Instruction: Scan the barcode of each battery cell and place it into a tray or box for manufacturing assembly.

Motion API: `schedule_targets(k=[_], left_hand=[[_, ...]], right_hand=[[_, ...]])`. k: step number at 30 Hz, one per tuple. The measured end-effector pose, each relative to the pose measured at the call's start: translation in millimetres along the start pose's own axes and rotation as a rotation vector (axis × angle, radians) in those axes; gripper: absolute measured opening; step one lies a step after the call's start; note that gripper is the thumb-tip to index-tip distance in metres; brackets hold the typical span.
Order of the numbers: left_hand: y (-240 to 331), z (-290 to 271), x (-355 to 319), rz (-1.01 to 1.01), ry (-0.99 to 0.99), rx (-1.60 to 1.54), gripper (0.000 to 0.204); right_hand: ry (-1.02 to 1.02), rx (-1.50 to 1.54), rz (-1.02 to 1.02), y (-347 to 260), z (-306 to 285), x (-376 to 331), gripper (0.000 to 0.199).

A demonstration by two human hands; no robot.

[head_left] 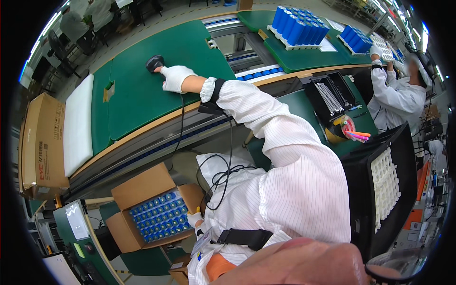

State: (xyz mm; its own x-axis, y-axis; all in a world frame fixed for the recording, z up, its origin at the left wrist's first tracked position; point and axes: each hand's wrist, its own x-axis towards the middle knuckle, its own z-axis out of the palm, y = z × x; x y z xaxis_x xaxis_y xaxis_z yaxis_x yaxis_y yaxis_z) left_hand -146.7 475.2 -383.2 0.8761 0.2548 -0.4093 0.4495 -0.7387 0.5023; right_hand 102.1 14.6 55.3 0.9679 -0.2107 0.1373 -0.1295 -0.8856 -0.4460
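Observation:
My right hand (177, 79), in a white glove with a fingertip bare, is closed around a black handheld barcode scanner (154, 62). The scanner is over the green worktop (166, 42), and its black cable (183, 118) hangs past the worktop's near edge. Lower left, my left hand (194, 219), also gloved, is at the side of an open cardboard box (128, 232) and appears closed on its edge. Part of that hand is hidden by the box and my sleeve. Rows of blue cylindrical battery cells (160, 216) stand inside the box.
A roller conveyor (261, 75) runs behind my arm. White foam (80, 126) and another carton (45, 142) stand left. More blue cells (301, 28) sit far right, near a co-worker (401, 95). A black bin of rods (327, 97) and a black crate (358, 190) stand right.

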Motion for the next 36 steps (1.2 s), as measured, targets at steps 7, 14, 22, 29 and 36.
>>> schedule_targets(k=[7, 14, 22, 29, 36], left_hand=[[2, 2, 0, -0.034, -0.008, 0.008, 0.054], [10, 2, 12, 0.026, -0.073, 0.035, 0.053], [10, 6, 21, 0.096, -0.15, 0.065, 0.052], [17, 4, 30, 0.237, -0.251, 0.134, 0.051], [19, 4, 38, 0.306, -0.324, 0.18, 0.051]], right_hand=[[0.023, -0.167, 0.216, 47, -42, -6, 0.057], [-0.138, -0.259, 0.305, 66, -55, -12, 0.065], [0.089, -0.401, 0.139, 46, -97, -48, 0.062], [0.323, -0.876, 0.111, 59, -313, -160, 0.037], [0.392, -0.836, 1.004, 134, -473, -433, 0.041]])
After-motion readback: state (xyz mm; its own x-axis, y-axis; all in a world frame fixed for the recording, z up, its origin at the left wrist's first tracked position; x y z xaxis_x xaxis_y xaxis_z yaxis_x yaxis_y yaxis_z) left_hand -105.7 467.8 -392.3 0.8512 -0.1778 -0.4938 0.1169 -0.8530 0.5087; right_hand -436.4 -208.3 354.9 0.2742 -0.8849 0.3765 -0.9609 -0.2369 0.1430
